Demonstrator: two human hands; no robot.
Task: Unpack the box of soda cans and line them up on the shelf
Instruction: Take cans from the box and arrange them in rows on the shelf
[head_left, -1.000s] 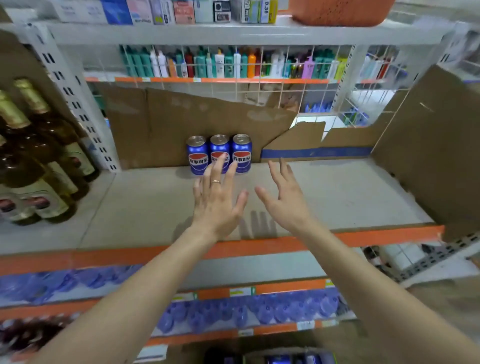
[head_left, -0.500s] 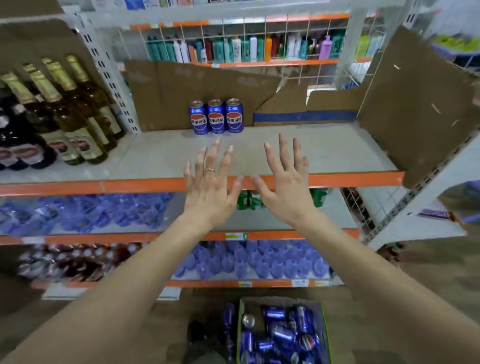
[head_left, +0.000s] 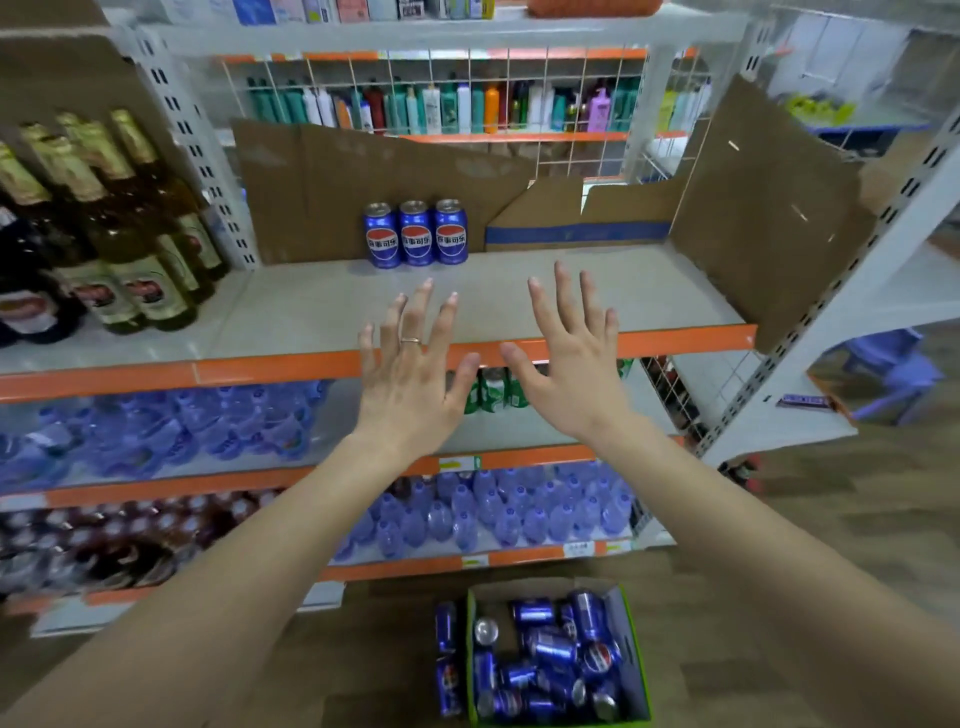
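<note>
The green cans (head_left: 493, 389) are half hidden behind both hands; the bottles (head_left: 31, 291) are cut off at the left edge.

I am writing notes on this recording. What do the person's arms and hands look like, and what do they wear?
Both forearms are bare, with no sleeves, gloves or watch in view. The left hand wears a thin metal ring on one finger. The right hand wears nothing. The fingernails look short and unpainted.

Left hand (head_left: 410, 384), right hand (head_left: 569, 374) outstretched, fingers spread, empty.
</note>
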